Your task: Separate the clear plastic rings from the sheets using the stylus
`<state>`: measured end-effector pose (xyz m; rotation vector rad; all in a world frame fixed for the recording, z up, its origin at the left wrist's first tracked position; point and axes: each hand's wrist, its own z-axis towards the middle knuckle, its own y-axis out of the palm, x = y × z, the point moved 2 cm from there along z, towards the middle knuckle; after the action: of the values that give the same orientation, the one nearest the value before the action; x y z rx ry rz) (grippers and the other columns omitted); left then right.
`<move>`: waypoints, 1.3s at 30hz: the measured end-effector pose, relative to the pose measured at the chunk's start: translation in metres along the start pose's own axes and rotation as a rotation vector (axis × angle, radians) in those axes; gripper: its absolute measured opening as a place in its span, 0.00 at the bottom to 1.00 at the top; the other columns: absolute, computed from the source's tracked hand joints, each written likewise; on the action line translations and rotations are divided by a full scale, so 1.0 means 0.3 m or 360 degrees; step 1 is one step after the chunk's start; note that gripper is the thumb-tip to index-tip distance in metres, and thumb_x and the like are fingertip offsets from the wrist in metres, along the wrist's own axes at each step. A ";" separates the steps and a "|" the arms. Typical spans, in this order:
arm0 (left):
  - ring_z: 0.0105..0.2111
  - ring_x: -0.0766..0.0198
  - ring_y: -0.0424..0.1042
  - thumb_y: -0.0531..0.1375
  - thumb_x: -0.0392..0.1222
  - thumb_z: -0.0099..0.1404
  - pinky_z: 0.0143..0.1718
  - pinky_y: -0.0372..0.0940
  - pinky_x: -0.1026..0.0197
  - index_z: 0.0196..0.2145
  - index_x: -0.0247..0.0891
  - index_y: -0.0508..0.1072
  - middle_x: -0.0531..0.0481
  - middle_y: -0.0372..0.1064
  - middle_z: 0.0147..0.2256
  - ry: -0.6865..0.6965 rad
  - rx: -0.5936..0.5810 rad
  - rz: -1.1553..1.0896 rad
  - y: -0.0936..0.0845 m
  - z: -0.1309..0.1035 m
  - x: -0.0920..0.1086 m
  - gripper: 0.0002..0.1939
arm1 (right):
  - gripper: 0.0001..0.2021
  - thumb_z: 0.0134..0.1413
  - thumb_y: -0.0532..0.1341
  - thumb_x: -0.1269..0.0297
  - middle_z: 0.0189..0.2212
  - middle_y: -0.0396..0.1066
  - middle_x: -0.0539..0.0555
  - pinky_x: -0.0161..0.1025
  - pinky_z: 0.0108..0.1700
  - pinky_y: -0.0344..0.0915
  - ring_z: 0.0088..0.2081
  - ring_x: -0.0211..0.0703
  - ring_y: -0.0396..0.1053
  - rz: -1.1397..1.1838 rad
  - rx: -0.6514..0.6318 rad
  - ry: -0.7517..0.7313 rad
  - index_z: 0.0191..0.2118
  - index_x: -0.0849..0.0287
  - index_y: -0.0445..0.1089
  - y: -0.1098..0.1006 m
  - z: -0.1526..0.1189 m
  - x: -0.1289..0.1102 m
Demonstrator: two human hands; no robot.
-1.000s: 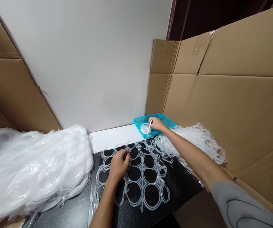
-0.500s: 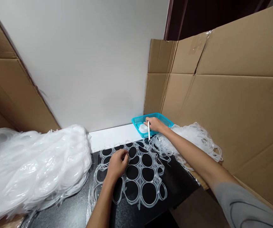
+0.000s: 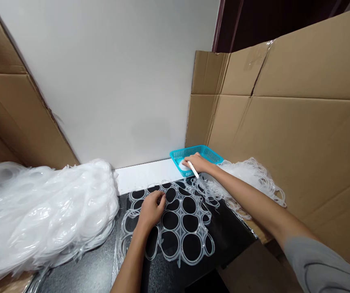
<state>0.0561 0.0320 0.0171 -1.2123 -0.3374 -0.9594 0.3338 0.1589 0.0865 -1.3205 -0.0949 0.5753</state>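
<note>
Closest in, the speckled black, glossy bench (image 3: 89,266), and on its left a bulky heap of milky, translucent plastic sheets (image 3: 49,207), slick and crinkled, stacked probably for easy reach. Here's the left hand (image 3: 152,207), fingers curled, resting on a clear, floppy plastic sheet punched with rows of round holes (image 3: 180,234); it looks to be steadying that web flat on the bench, though whether the fingertips pinch it I can't tell. Over to the right, loopy, stringy clear plastic scraps (image 3: 251,175) lie tangled, seemingly pushed aside. And beyond the sheet, the right hand (image 3: 199,163) clasps a slim white stick (image 3: 194,170), angled across the fingers, perhaps to leave the fingertips free, right over the turquoise mesh plastic basket (image 3: 214,155). Pale, rounded plastic pieces (image 3: 181,165) sit inside. Behind, smooth grey wall (image 3: 110,81), creased brown cardboard panels (image 3: 309,138) flanking it.
</note>
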 end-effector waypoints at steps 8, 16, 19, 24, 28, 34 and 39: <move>0.52 0.47 0.76 0.63 0.50 0.68 0.57 0.67 0.45 0.43 0.42 0.84 0.41 0.79 0.49 0.0151 -0.0220 0.0047 0.007 -0.021 0.004 0.14 | 0.14 0.71 0.57 0.63 0.32 0.80 0.54 0.43 0.46 0.64 0.35 0.48 0.76 0.0431 0.0391 -0.0006 0.33 0.55 0.77 -0.005 -0.121 -0.125; 0.65 0.41 0.68 0.61 0.46 0.70 0.67 0.62 0.37 0.58 0.43 0.78 0.38 0.71 0.63 0.0100 -0.0206 0.0178 0.022 -0.017 -0.009 0.21 | 0.14 0.73 0.56 0.59 0.61 0.75 0.56 0.57 0.67 0.64 0.66 0.57 0.69 0.0856 -0.0013 -0.0398 0.55 0.50 0.77 0.266 -0.466 -0.310; 0.64 0.46 0.69 0.59 0.50 0.73 0.67 0.64 0.41 0.65 0.45 0.72 0.40 0.70 0.64 0.0082 -0.0154 0.0094 -0.035 -0.041 0.054 0.25 | 0.17 0.74 0.55 0.60 0.64 0.72 0.58 0.61 0.70 0.61 0.69 0.57 0.65 0.0718 -0.0084 -0.0390 0.60 0.52 0.74 0.259 -0.445 -0.238; 0.64 0.50 0.69 0.57 0.51 0.75 0.66 0.66 0.41 0.61 0.49 0.74 0.44 0.69 0.64 0.0024 0.0134 0.0295 -0.148 -0.255 0.127 0.20 | 0.18 0.72 0.56 0.65 0.65 0.69 0.65 0.60 0.68 0.63 0.68 0.60 0.66 0.0308 -0.0220 -0.0219 0.61 0.59 0.73 0.166 -0.381 -0.151; 0.64 0.44 0.66 0.59 0.49 0.73 0.62 0.68 0.34 0.55 0.50 0.78 0.44 0.66 0.64 -0.0060 0.0414 0.0598 -0.170 -0.520 0.109 0.16 | 0.19 0.76 0.51 0.60 0.61 0.74 0.62 0.54 0.63 0.66 0.61 0.57 0.72 0.0495 -0.0085 -0.0236 0.63 0.55 0.71 0.010 -0.412 -0.256; 0.58 0.45 0.72 0.59 0.47 0.73 0.56 0.72 0.40 0.52 0.47 0.80 0.43 0.71 0.59 -0.0132 0.0380 0.0762 -0.140 -0.641 0.140 0.14 | 0.20 0.77 0.48 0.58 0.47 0.79 0.52 0.42 0.53 0.67 0.49 0.46 0.75 0.1133 -0.0635 -0.0616 0.49 0.52 0.79 -0.009 -0.377 -0.555; 0.64 0.45 0.67 0.58 0.44 0.74 0.61 0.68 0.40 0.62 0.47 0.74 0.44 0.69 0.64 -0.0080 0.0157 0.0931 -0.112 -0.600 0.198 0.21 | 0.08 0.63 0.60 0.69 0.36 0.76 0.49 0.36 0.36 0.63 0.35 0.40 0.70 0.1252 -0.0820 -0.0481 0.45 0.56 0.73 0.200 -0.296 -0.663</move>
<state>0.0185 -0.1568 0.0142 -1.1528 -0.0562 -0.4023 0.1769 -0.0008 0.0575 -1.7557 0.0403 1.4938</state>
